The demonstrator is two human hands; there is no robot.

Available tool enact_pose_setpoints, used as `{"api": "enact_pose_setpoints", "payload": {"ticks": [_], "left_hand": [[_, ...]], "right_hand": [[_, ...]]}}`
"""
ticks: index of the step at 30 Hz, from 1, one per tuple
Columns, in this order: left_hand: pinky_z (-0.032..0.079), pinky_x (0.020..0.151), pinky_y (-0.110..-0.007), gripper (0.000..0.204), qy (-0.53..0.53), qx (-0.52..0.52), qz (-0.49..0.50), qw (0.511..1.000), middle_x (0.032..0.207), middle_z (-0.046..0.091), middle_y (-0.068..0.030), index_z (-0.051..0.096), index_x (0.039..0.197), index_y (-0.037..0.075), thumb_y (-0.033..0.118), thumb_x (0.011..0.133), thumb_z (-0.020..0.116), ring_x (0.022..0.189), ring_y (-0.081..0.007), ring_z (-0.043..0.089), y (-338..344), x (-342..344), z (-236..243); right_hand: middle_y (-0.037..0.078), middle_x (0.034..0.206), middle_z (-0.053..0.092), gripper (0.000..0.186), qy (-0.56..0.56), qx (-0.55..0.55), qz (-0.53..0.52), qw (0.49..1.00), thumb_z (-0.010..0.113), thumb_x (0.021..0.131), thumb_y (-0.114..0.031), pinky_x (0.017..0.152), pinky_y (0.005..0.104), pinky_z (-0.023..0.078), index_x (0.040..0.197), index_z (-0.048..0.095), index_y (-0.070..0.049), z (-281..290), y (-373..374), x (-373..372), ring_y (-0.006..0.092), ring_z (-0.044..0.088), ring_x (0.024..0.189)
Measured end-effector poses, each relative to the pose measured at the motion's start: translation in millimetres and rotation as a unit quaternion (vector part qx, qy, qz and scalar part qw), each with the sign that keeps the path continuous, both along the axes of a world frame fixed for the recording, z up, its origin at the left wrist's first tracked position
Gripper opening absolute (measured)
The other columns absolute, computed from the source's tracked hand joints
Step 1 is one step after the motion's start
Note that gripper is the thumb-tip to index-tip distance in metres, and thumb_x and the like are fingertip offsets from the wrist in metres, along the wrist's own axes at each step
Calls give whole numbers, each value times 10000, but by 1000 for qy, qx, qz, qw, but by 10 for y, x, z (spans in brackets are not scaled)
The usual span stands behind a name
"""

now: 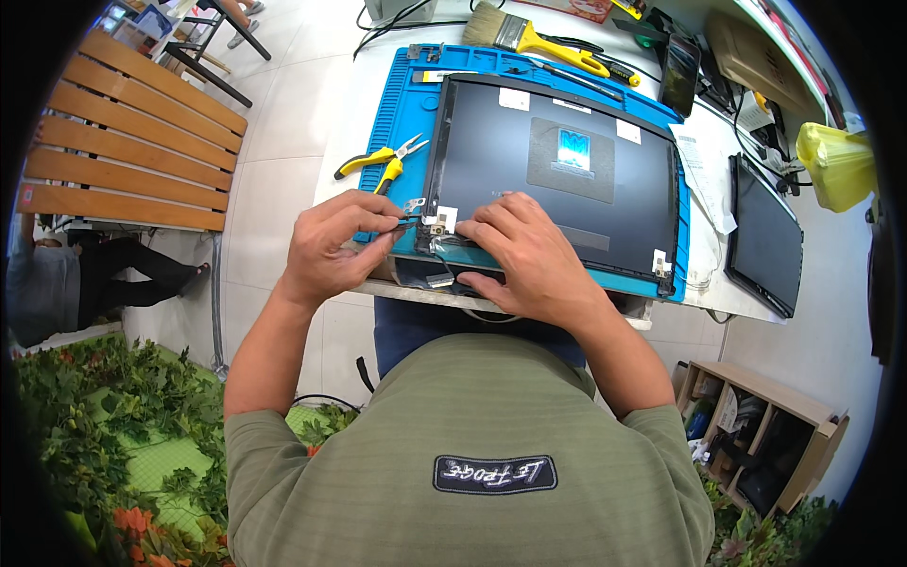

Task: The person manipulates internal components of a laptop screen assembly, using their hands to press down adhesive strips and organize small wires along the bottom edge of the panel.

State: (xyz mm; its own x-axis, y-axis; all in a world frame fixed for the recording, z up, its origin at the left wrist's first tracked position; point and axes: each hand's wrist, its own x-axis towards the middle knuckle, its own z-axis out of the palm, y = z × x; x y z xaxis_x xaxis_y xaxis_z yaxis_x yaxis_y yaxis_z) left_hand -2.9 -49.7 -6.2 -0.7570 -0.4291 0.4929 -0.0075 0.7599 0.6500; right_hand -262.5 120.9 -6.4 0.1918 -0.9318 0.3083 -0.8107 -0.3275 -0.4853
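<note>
A white bench (371,90) carries a blue mat (401,99); a dark screen panel (491,142) lies on it. The right hand (531,248), loosely spread, touches its near edge; the left hand (333,241) pinches something small (indistinct) near the corner.

Electronics repair workshop, by look of it — laptop work. White worktable (367,80) carries blue ridged repair mat (385,118) with detached laptop display lid (482,142), bare hinge and cable at its corner. Yellow-handled pliers (397,159) and wide bristle brush (531,41) close by; second flat screen (765,231) at right. Room itself less workshop-like — pale tiled floor (283,189), slatted wooden bench (142,151), leafy greenery (85,397), low wooden shelf unit (770,389).
</note>
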Motion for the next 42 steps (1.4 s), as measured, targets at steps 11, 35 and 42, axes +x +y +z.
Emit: {"api": "enact_pose_setpoints", "payload": {"ticks": [11,35,42], "left_hand": [[663,845,-351,222,5,-12,-6,1000,1062,843,-168,771,998,22,-78,846,899,956,-262,845,11,3,-5],[636,998,-441,336,-76,-126,50,988,1206,811,-109,834,1172,66,60,849,925,1133,-312,780,-374,-281,129],[608,877,-421,469,-105,-110,-51,987,1129,759,-76,852,1157,107,203,725,1010,1010,-311,717,331,-177,53]], "right_hand": [[137,1184,720,461,7,17,40,999,927,868,-178,1137,485,491,1272,764,-28,62,-154,71,349,642,1201],[152,1254,725,466,-42,-13,3,999,934,868,-159,1194,532,509,1279,756,-28,-93,-38,63,398,654,1234],[127,1112,709,304,-48,-64,-12,997,907,882,-137,1107,515,516,1132,781,-18,-170,-95,119,356,643,1123]]}}
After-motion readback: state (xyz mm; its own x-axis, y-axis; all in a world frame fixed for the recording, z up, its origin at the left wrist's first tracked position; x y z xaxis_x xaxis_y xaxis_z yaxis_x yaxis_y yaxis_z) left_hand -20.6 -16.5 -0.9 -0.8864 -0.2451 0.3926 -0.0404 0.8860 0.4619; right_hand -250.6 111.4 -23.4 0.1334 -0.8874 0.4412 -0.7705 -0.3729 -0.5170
